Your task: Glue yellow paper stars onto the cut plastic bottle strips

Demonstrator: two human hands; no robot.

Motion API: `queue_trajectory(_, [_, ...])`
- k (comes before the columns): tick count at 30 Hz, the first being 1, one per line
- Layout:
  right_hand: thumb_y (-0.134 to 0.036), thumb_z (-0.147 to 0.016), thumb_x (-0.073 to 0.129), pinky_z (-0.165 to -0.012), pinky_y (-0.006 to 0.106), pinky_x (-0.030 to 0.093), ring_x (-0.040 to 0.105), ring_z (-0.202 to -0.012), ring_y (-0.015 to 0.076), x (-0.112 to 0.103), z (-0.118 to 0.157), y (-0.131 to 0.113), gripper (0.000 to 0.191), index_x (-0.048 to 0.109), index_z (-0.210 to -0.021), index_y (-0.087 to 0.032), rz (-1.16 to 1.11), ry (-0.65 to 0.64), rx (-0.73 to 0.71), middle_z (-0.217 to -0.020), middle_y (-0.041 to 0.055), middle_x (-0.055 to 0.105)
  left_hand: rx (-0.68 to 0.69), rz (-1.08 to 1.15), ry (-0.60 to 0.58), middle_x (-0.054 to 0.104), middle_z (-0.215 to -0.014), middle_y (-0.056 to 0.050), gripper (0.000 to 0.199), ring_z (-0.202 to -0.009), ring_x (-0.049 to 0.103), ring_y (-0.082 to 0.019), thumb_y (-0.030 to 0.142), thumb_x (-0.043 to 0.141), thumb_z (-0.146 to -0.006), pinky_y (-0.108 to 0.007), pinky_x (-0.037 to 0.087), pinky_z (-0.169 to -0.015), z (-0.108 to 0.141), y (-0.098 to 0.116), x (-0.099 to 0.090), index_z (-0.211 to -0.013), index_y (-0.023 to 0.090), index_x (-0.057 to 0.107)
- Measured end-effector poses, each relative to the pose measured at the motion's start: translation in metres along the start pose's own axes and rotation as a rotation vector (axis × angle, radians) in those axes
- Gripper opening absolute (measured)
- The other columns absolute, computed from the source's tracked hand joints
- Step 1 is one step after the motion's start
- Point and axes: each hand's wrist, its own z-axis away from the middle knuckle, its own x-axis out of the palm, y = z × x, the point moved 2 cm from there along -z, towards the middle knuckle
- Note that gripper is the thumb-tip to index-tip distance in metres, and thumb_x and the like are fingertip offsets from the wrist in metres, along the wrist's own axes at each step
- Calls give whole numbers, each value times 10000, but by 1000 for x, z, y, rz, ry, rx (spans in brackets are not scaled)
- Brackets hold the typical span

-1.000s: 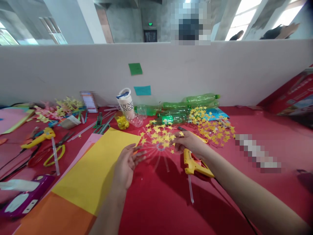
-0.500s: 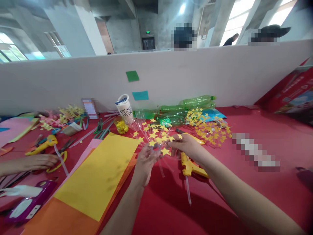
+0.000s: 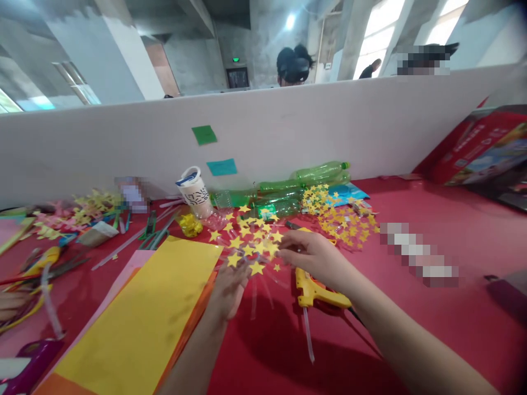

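Note:
A cluster of yellow paper stars [image 3: 248,249] on clear plastic strips spreads out in front of me, above the red table. Under its near left side, my left hand [image 3: 228,285] is closed around the lower part, palm partly up; the fingertips are partly hidden by the stars. My right hand [image 3: 310,252] is at the right edge of the cluster, fingers curved and thumb apart from them. Whether its tips touch a star I cannot tell. A yellow glue gun [image 3: 307,288] with a clear glue stick lies just below my right wrist.
Yellow paper sheets [image 3: 152,296] lie at left over orange and pink ones. Behind are a white cup [image 3: 197,197], green plastic bottles [image 3: 319,174] and more yellow stars [image 3: 349,222]. A co-worker's hand [image 3: 12,304] is at far left. A white partition [image 3: 263,126] bounds the table.
The view has swung right, so things sit further left. My right hand's fingers have loosened at the cluster's edge. The co-worker's hand has slid toward the left edge of the view.

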Motion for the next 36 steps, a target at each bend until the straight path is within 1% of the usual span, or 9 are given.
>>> queue_trajectory(6, [-191,-818,558,-653,237,488,637,-767,127,2,-2,7,178,621,-981,-227,-74,35,-20,-862,1,684,-35,40,-8,711,-819,-18,292,-786,687,-211,193,814,-543,-373,523,-809,-9,-1,5,-765,183,624])
queue_trajectory(10, [-196,-824,560,-682,244,484,636,-774,128,3,0,7,187,622,-998,-225,-15,61,-39,-889,7,693,-29,65,25,727,-836,-20,268,-787,697,-202,150,784,-594,-345,538,-793,-7,-12,-8,-801,186,617])
queue_trajectory(14, [-177,-837,542,-621,215,445,594,-683,106,0,5,-4,157,639,-955,-213,115,110,-110,-815,-7,681,-95,13,74,733,-812,-32,289,-754,703,-186,153,803,-577,-303,552,-767,-5,-18,-23,-819,158,646])
queue_trajectory(18, [-195,-861,521,-562,204,376,537,-609,85,-4,12,-15,124,644,-872,-213,267,79,-166,-723,-33,647,-19,58,113,730,-725,-23,336,-724,711,-219,210,844,-496,-295,573,-698,-8,-15,-29,-763,159,646])
queue_trajectory(23, [-206,-867,522,-557,207,346,518,-602,78,-8,16,-19,110,631,-848,-207,361,93,-193,-709,-39,634,-68,36,118,737,-787,-18,333,-742,716,-211,195,835,-540,-279,582,-693,-7,-15,-25,-818,186,650])
queue_trajectory(26, [-196,-866,519,-549,207,337,515,-599,76,-8,17,-18,111,626,-836,-205,388,100,-206,-705,-40,631,-54,37,79,737,-809,-26,275,-770,712,-209,232,833,-556,-276,582,-725,-6,-13,-19,-773,174,674])
queue_trajectory(30, [-191,-865,513,-540,205,336,509,-585,71,-12,16,-18,118,618,-813,-205,397,111,-215,-685,-46,621,-43,9,96,731,-837,-7,359,-727,704,-158,224,834,-564,-230,575,-705,-4,-11,-14,-892,183,695])
queue_trajectory(33, [-206,-874,505,-529,199,341,505,-571,68,-18,13,-15,125,611,-808,-207,388,134,-202,-671,-50,609,-34,36,84,725,-831,-5,329,-705,698,-148,234,827,-580,-239,574,-705,-2,-12,-11,-877,173,698])
queue_trajectory(36, [-190,-859,519,-542,205,355,518,-596,80,-20,10,-11,97,611,-837,-211,439,79,-226,-697,-43,614,-42,63,46,721,-872,-6,307,-714,692,-140,222,819,-594,-239,567,-702,1,-13,-7,-872,183,696])
